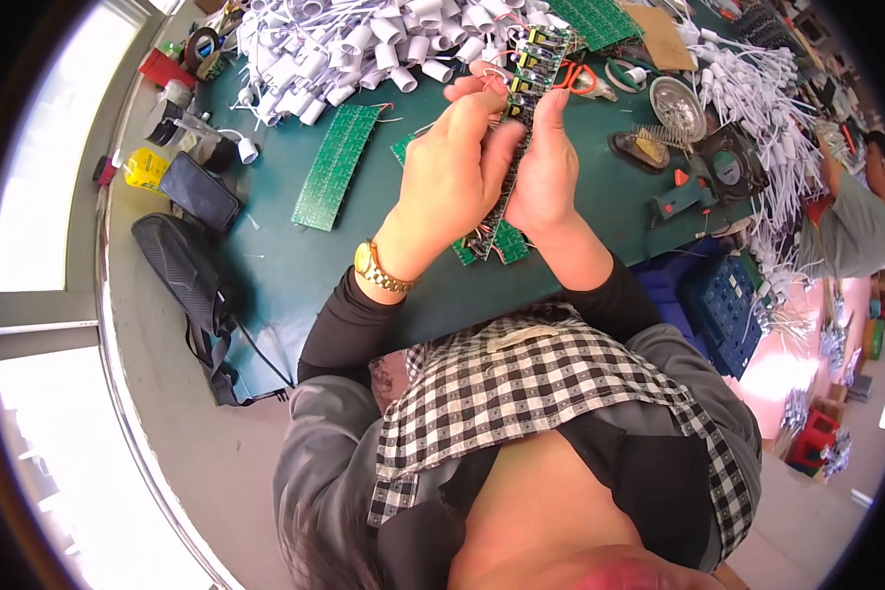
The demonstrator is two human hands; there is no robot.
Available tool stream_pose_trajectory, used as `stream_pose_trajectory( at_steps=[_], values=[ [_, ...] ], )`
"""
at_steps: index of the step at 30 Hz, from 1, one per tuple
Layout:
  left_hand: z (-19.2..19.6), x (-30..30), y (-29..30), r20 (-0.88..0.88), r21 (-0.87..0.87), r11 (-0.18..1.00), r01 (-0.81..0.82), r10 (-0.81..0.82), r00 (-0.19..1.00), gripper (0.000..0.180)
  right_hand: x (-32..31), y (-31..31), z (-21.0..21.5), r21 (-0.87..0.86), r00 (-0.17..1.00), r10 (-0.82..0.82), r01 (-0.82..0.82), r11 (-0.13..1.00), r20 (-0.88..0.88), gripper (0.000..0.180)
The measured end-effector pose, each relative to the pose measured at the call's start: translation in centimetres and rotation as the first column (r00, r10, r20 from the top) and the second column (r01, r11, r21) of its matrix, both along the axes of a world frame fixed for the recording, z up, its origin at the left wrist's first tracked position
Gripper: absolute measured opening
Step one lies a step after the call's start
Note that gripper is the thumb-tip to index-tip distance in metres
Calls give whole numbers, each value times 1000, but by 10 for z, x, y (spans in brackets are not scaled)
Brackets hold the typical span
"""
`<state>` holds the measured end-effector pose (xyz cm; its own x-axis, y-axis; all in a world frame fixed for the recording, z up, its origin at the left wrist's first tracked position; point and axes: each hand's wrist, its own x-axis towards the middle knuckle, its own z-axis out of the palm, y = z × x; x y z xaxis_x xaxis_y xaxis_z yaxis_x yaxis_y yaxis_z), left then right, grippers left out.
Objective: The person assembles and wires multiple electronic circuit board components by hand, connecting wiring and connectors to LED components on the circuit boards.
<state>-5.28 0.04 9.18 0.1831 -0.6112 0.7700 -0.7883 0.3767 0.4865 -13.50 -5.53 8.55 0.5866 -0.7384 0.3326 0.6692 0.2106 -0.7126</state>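
Both hands' grip, left hand [449, 167] and right hand [544, 162], holds a populated board strip [517, 108] above the counter [295, 265]; another green strip [336, 165] lies left, seemingly unworked.

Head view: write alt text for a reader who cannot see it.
Both bare hands, left hand and right hand, grip a long narrow green circuit-board strip studded with yellow and black components, held above a dark green worktable. A heap of white plastic lamp sockets with wires lies behind, and a bare green circuit panel lies flat to the left.
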Motion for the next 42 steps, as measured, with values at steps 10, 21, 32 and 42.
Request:
stream_pose_trajectory(
  at_steps=[10,21,32,42],
  values=[
    [-3,6,-6,-559,-131,969,209,-246,792,18,-4,2,10,151,995,87,-93,984,48,67],
    [3,8,3,-599,98,963,250,-144,788,31,-11,-7,-2,52,966,-201,211,976,-161,53],
    [-4,13,-2,-278,158,983,-90,132,951,20,-5,12,-11,-183,970,-179,148,972,-162,24],
    [-10,2,-3,-813,-86,992,98,-126,568,22,-2,14,-8,-7,983,-164,164,986,-79,23]
  ],
)
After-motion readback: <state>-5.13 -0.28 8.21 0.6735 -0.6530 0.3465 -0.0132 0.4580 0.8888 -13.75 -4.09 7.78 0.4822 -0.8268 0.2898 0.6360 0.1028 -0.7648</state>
